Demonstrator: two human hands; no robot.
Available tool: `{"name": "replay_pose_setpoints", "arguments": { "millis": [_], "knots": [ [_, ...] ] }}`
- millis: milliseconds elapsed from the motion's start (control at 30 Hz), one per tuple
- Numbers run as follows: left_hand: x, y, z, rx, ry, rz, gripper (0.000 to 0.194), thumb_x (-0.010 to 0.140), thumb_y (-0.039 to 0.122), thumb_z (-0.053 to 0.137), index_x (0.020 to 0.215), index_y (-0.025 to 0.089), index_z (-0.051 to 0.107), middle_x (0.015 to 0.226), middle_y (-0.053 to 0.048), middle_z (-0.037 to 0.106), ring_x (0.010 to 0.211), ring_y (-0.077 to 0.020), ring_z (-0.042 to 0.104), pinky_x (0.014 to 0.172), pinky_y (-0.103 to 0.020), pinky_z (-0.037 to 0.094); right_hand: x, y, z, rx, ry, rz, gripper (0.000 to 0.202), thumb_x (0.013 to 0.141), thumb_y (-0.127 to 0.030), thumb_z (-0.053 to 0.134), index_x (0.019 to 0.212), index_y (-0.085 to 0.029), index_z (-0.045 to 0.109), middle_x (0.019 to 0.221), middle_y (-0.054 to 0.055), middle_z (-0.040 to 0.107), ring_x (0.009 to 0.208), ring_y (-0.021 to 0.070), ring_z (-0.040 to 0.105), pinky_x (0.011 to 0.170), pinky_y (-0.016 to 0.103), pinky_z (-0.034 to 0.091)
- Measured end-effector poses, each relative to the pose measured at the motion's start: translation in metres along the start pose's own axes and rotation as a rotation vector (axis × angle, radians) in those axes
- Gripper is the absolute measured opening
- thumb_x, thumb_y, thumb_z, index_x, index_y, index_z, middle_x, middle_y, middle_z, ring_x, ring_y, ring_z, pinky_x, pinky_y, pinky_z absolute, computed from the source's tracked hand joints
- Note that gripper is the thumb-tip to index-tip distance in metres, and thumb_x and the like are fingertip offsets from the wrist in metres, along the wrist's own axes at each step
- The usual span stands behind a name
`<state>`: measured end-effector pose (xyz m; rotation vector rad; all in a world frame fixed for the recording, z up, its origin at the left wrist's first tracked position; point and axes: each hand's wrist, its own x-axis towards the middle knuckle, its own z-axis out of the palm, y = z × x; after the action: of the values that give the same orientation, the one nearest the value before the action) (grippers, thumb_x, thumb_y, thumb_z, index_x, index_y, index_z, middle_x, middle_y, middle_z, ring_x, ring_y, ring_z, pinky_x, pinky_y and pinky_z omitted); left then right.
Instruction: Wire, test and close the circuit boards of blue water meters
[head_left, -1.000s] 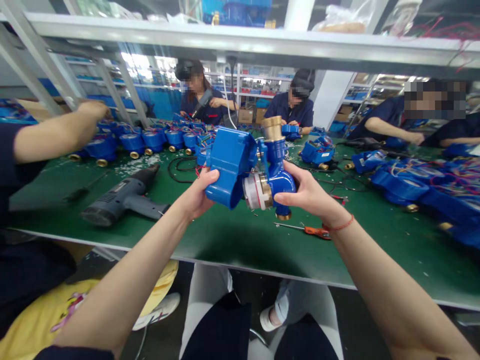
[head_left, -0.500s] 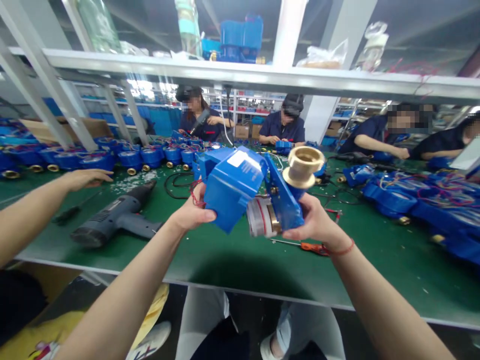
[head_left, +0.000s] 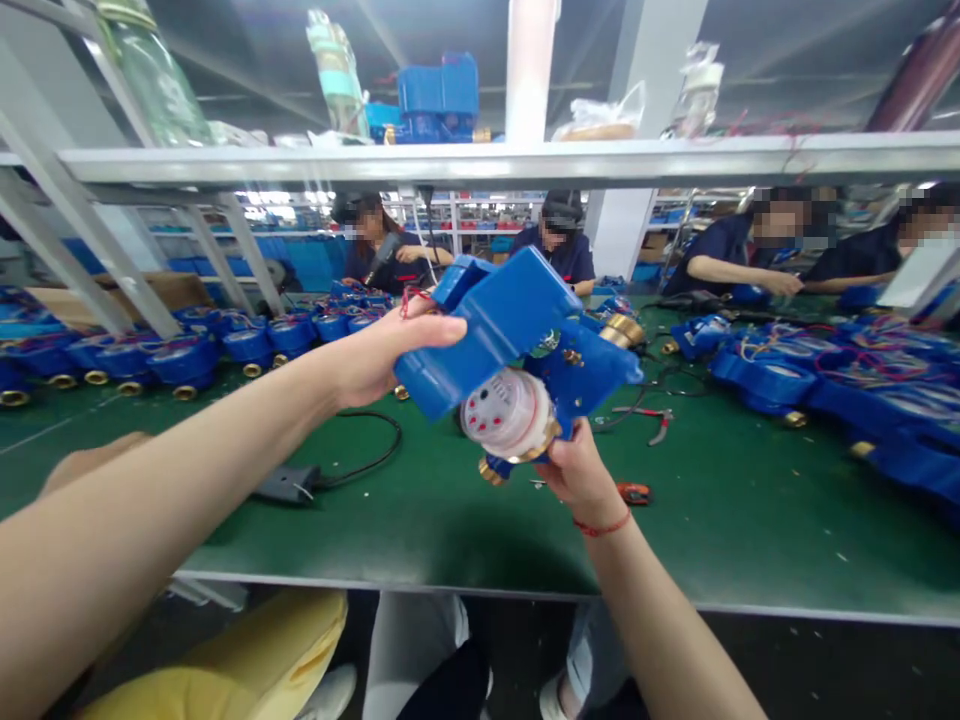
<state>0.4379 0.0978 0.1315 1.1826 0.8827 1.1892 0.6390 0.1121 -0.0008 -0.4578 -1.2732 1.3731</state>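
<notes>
I saw the left hand (head_left: pixel 375 352) clasping the cover (head_left: pixel 495 325), the right hand (head_left: pixel 577 470) the meter (head_left: pixel 589 370); a grip clear of its dial (head_left: pixel 501 412) seemed wise.

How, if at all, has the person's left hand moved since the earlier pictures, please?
Yes: judged against the white shelf, the left hand has moved upward in the view, so less gap shows between them.

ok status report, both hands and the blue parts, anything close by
Left hand gripping blue housing. Right hand holding meter body, both raised over green bench. Pliers and orange-handled tool lying near right hand.
</notes>
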Motion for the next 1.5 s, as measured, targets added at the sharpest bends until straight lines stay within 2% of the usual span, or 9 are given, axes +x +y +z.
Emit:
{"name": "replay_pose_setpoints", "arguments": {
  "millis": [133, 267, 367, 533, 667, 967, 1100, 1300, 1500],
  "knots": [
    [0.001, -0.068, 0.000, -0.456, 0.161, -0.233, 0.046, 0.080, 0.046, 0.065, 0.111, 0.013, 0.062, 0.084, -0.011, 0.072, 0.067, -0.0256, 0.069, 0.063, -0.042, 0.060, 0.012, -0.038, -0.008, -0.165, -0.050, 0.123, 0.057, 0.067, -0.052, 0.069, 0.112, -0.020, 0.056, 0.105, 0.006, 0.066, 0.084, 0.0207, 0.064, 0.072, 0.034, 0.054],
    [-0.001, -0.141, 0.017, -0.707, 0.159, -0.172, 0.058, 0.090, 0.060, 0.037, 0.126, 0.017, 0.052, 0.102, -0.012, 0.071, 0.088, -0.0272, 0.069, 0.074, -0.044, 0.059, 0.035, -0.087, 0.000, -0.498, -0.235, 0.252, 0.032, 0.062, -0.029, 0.077, 0.087, -0.012, 0.067, 0.080, 0.004, 0.066, 0.067, 0.0142, 0.058, 0.056, 0.023, 0.046],
    [-0.001, -0.160, 0.033, -0.866, 0.170, -0.064, 0.064, 0.091, 0.066, 0.030, 0.138, 0.024, 0.041, 0.118, -0.009, 0.066, 0.101, -0.0239, 0.066, 0.087, -0.040, 0.054, 0.053, -0.112, 0.022, -0.712, -0.325, 0.282, 0.032, 0.061, -0.029, 0.078, 0.086, -0.012, 0.068, 0.083, 0.005, 0.066, 0.067, 0.0137, 0.056, 0.048, 0.020, 0.040],
    [-0.004, -0.152, 0.047, -0.980, 0.204, 0.048, 0.076, 0.088, 0.073, 0.021, 0.143, 0.023, 0.034, 0.123, -0.010, 0.064, 0.110, -0.0211, 0.062, 0.095, -0.033, 0.050, 0.080, -0.122, 0.058, -1.052, -0.420, 0.319, 0.042, 0.065, -0.044, 0.073, 0.092, -0.012, 0.065, 0.085, 0.008, 0.065, 0.067, 0.0190, 0.061, 0.047, 0.024, 0.043],
    [-0.011, -0.148, 0.044, -0.960, 0.235, 0.059, 0.073, 0.090, 0.070, 0.023, 0.139, 0.019, 0.041, 0.115, -0.010, 0.068, 0.107, -0.0223, 0.064, 0.092, -0.034, 0.052, 0.082, -0.119, 0.059, -1.079, -0.434, 0.285, 0.041, 0.065, -0.045, 0.073, 0.090, -0.013, 0.066, 0.085, 0.008, 0.065, 0.070, 0.0199, 0.061, 0.049, 0.025, 0.042],
    [-0.033, -0.128, 0.021, -0.687, 0.390, 0.004, 0.037, 0.090, 0.038, 0.056, 0.119, 0.015, 0.060, 0.096, -0.008, 0.074, 0.083, -0.0216, 0.071, 0.071, -0.034, 0.060, 0.025, -0.068, -0.008, -0.566, -0.184, 0.154, 0.040, 0.067, -0.040, 0.068, 0.095, -0.012, 0.062, 0.086, 0.004, 0.062, 0.076, 0.0164, 0.055, 0.066, 0.028, 0.046],
    [-0.036, -0.117, 0.031, -0.498, 0.380, -0.023, 0.047, 0.080, 0.021, 0.071, 0.125, 0.016, 0.057, 0.100, -0.008, 0.074, 0.079, -0.0197, 0.071, 0.066, -0.027, 0.060, -0.010, -0.034, -0.027, -0.369, -0.076, 0.072, 0.052, 0.069, -0.042, 0.072, 0.110, -0.014, 0.058, 0.099, 0.005, 0.062, 0.084, 0.0171, 0.057, 0.073, 0.028, 0.048],
    [-0.032, -0.111, 0.055, 0.030, 0.293, 0.015, 0.071, 0.078, 0.039, 0.073, 0.139, 0.024, 0.042, 0.128, -0.009, 0.062, 0.115, -0.0271, 0.060, 0.094, -0.037, 0.051, -0.052, 0.007, -0.029, -0.056, 0.018, 0.036, 0.066, 0.071, -0.043, 0.077, 0.125, -0.019, 0.050, 0.113, 0.007, 0.063, 0.097, 0.0206, 0.061, 0.085, 0.032, 0.050],
    [-0.036, -0.114, 0.084, 0.586, 0.390, 0.208, 0.081, 0.071, 0.047, 0.074, 0.141, 0.026, 0.039, 0.143, -0.009, 0.048, 0.130, -0.0334, 0.045, 0.110, -0.048, 0.035, -0.076, 0.030, -0.025, 0.253, 0.101, 0.019, 0.066, 0.079, -0.053, 0.069, 0.132, -0.023, 0.042, 0.126, 0.008, 0.059, 0.112, 0.0218, 0.059, 0.097, 0.037, 0.046]
  ]
}}
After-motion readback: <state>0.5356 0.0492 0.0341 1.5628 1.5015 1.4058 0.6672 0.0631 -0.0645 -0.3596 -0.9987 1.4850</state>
